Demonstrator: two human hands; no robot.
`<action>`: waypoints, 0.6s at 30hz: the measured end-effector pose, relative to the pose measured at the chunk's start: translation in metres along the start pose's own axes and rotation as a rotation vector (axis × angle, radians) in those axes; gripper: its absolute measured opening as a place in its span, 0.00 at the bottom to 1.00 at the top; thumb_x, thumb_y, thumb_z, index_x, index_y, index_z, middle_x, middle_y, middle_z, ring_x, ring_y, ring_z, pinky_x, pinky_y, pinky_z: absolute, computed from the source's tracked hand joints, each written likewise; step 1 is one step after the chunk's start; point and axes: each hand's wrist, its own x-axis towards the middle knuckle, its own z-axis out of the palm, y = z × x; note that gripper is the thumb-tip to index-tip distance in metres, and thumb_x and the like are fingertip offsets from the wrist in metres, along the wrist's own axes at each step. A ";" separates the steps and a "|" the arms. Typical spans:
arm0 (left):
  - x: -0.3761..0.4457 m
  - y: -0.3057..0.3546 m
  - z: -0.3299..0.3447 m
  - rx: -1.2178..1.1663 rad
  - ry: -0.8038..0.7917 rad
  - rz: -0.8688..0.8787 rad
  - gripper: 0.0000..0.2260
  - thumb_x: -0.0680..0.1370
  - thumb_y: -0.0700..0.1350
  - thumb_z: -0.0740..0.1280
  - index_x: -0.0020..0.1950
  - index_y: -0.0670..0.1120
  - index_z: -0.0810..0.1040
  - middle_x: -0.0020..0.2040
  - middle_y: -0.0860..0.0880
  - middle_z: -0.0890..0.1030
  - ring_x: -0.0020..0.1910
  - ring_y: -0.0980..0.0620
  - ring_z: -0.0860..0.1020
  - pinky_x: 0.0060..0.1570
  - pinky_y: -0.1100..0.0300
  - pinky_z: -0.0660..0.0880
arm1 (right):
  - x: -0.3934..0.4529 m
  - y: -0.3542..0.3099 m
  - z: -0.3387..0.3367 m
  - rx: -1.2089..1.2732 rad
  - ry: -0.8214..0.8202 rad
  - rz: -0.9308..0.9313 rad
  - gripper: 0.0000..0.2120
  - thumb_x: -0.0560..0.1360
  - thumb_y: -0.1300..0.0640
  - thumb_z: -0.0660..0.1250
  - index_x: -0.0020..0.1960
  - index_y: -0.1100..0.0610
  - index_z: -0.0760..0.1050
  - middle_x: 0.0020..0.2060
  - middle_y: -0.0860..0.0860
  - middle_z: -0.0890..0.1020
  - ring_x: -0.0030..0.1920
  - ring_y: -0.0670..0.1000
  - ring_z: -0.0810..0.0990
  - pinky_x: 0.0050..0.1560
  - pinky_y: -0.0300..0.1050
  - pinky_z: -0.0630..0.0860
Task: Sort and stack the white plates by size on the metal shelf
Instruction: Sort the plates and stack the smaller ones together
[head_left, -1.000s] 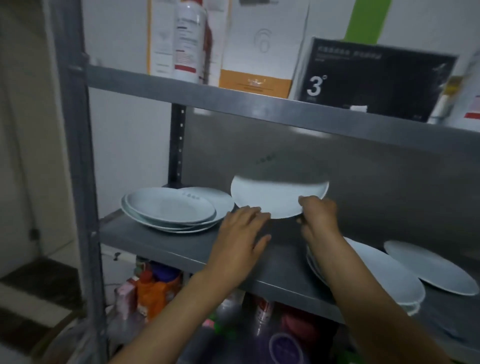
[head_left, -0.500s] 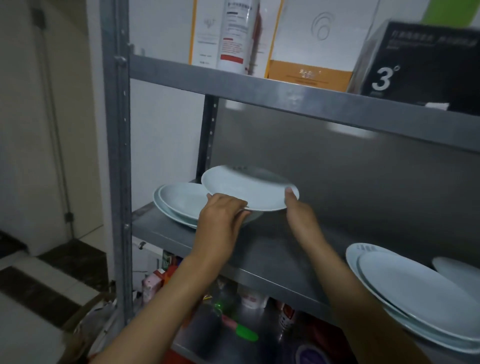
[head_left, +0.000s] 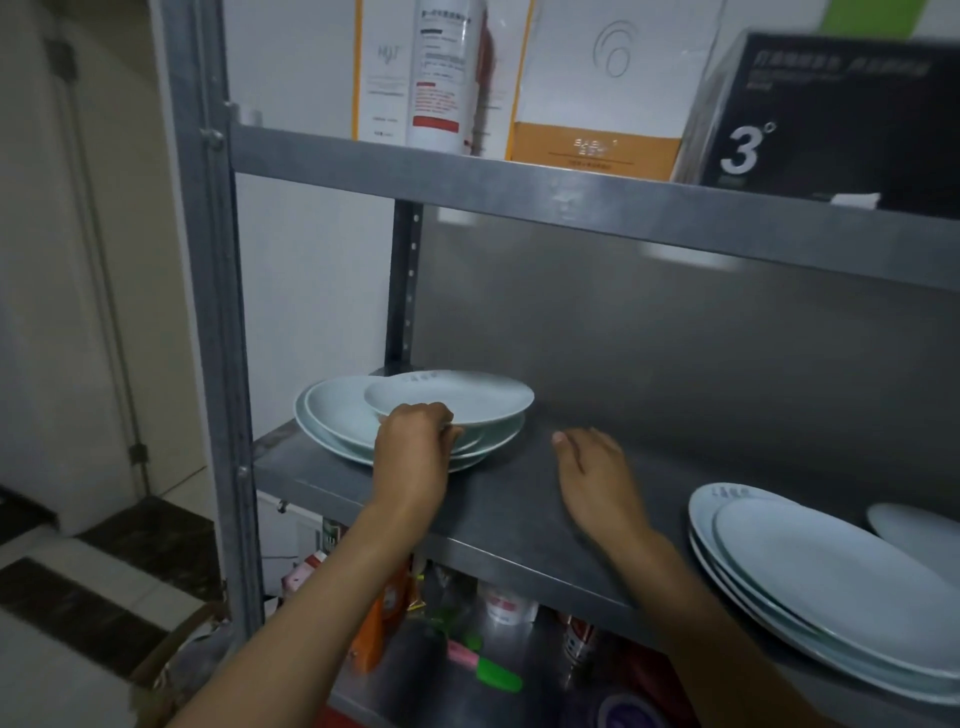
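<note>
Right hand (head_left: 597, 475) has let go, fingers relaxed; left hand (head_left: 415, 441) grips top plate (head_left: 457, 397) on the left stack (head_left: 337, 421); metal shelf (head_left: 519, 499).

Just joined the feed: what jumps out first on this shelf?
The left hand grips a white plate atop the left stack. The right hand hovers open over the metal shelf. Bigger plates are stacked far right.

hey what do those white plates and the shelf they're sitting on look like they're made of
Plates: probably glazed ceramic or porcelain; smooth, glossy white with soft sheen, though melamine can't be ruled out. Shelf: metal, likely galvanized or stainless steel; dull grey, faintly reflective, with perforated uprights.
</note>
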 end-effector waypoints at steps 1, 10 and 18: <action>-0.001 0.001 0.002 0.023 -0.002 -0.021 0.06 0.72 0.38 0.72 0.36 0.38 0.80 0.33 0.42 0.81 0.33 0.51 0.70 0.37 0.53 0.72 | -0.001 0.000 0.000 0.003 0.003 -0.010 0.15 0.81 0.53 0.56 0.41 0.59 0.75 0.42 0.56 0.81 0.52 0.60 0.76 0.58 0.50 0.70; -0.007 0.033 0.000 0.401 -0.260 -0.093 0.10 0.79 0.45 0.60 0.37 0.48 0.73 0.34 0.51 0.75 0.38 0.46 0.76 0.69 0.35 0.49 | -0.016 -0.005 -0.018 0.002 -0.040 -0.121 0.12 0.80 0.53 0.59 0.51 0.60 0.77 0.51 0.56 0.80 0.59 0.56 0.73 0.62 0.44 0.65; -0.020 0.094 0.022 0.192 -0.253 0.166 0.11 0.81 0.49 0.58 0.55 0.45 0.77 0.54 0.45 0.80 0.65 0.44 0.71 0.70 0.38 0.52 | -0.035 0.008 -0.079 -0.079 0.043 -0.123 0.19 0.81 0.51 0.57 0.69 0.57 0.69 0.69 0.52 0.71 0.73 0.50 0.61 0.70 0.39 0.55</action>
